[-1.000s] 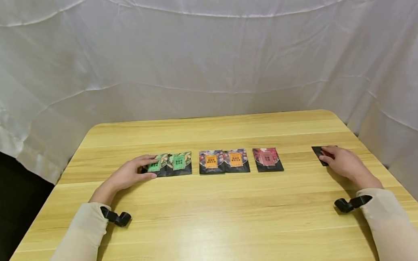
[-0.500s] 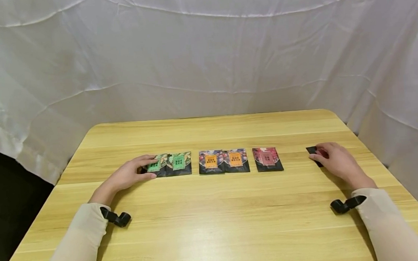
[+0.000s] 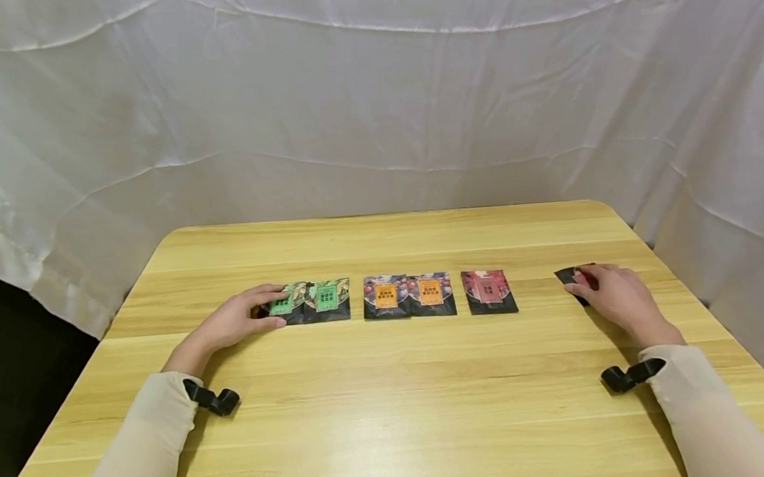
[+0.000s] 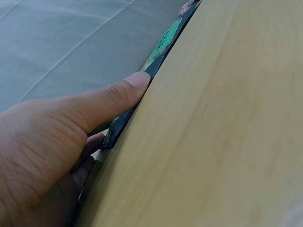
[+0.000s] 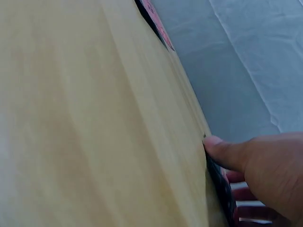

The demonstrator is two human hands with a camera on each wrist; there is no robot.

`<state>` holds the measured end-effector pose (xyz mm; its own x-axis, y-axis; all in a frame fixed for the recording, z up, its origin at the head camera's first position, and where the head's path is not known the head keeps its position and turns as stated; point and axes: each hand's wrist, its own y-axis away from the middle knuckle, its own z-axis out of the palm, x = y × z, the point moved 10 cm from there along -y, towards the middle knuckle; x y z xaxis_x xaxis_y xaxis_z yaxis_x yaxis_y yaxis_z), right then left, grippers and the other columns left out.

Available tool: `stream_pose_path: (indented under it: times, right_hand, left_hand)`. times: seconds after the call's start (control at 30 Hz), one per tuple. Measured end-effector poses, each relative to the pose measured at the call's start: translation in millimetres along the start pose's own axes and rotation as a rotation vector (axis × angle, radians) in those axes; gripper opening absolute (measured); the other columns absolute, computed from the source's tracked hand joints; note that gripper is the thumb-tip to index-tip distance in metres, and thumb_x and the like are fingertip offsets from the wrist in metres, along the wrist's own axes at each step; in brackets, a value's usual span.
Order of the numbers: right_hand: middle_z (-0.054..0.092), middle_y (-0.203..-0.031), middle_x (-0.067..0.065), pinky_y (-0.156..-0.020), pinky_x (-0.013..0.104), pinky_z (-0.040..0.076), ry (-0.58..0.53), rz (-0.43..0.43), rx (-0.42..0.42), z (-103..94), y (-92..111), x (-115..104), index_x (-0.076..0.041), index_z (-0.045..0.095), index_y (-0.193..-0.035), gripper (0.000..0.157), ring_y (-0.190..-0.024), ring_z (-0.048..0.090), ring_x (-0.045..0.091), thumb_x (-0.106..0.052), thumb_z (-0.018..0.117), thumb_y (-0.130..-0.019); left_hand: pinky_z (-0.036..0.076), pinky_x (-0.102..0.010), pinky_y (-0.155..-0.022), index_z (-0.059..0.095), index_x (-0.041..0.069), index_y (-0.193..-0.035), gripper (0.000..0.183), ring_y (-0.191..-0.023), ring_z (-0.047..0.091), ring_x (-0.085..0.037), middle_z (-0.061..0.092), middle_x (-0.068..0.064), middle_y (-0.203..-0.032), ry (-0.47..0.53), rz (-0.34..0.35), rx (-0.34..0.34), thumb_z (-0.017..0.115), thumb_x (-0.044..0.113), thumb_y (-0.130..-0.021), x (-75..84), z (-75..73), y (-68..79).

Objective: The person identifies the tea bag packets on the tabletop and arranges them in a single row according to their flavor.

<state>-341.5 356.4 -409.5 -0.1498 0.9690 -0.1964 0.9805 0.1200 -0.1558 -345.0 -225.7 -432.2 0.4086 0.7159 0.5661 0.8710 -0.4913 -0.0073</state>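
Note:
Flat black sachets lie in a row across the table. On the left end one, a green-labelled sachet (image 3: 282,304), my left hand (image 3: 231,319) rests with fingers extended over it. Its straight thumb (image 4: 137,81) touches the sachet's near edge in the left wrist view. Farther right, my right hand (image 3: 619,299) grips a dark sachet with a red patch (image 3: 569,275) between thumb and curled fingers, hiding most of it. That sachet (image 5: 218,182) is slightly turned and close to the tabletop. A red-labelled sachet (image 3: 489,291) lies to its left, apart from it.
A second green-labelled sachet (image 3: 328,300) adjoins the left one. Two orange-labelled sachets (image 3: 386,297) lie side by side in the middle. Behind the wooden table (image 3: 392,385) hangs a pale cloth (image 3: 373,106). Black camera mounts (image 3: 213,396) sit on both wrists.
My right hand has shifted a little left with its sachet, which has turned slightly. The left hand and the other sachets have stayed in place.

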Motion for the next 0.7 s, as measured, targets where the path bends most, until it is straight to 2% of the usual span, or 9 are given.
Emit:
stream_pose_path:
  times: [0.27,0.7]
  right_hand:
    - [0.045,-0.122,0.029,-0.087,0.059,0.029,-0.059,-0.057,-0.037,6.9,-3.8,-5.5,0.0,0.048,-0.126,0.065,-0.108,0.039,0.048,-0.05,0.051,-0.085]
    - [0.054,-0.113,0.019,-0.085,0.053,0.035,-0.16,-0.076,-0.035,15.9,-11.5,-15.9,-0.007,0.057,-0.116,0.055,-0.103,0.048,0.037,-0.049,0.057,-0.081]
  left_hand:
    - [0.026,-0.053,-0.098,0.044,0.021,-0.133,0.06,-0.128,0.025,-0.031,0.03,-0.006,-0.141,-0.008,0.01,0.004,0.058,0.047,-0.081,-0.4,0.5,0.3]
    - [0.022,-0.054,-0.099,0.045,0.02,-0.133,0.06,-0.129,0.024,-0.031,0.03,-0.007,-0.141,-0.018,0.024,0.003,0.058,0.048,-0.081,1.3,-0.1,-0.1]
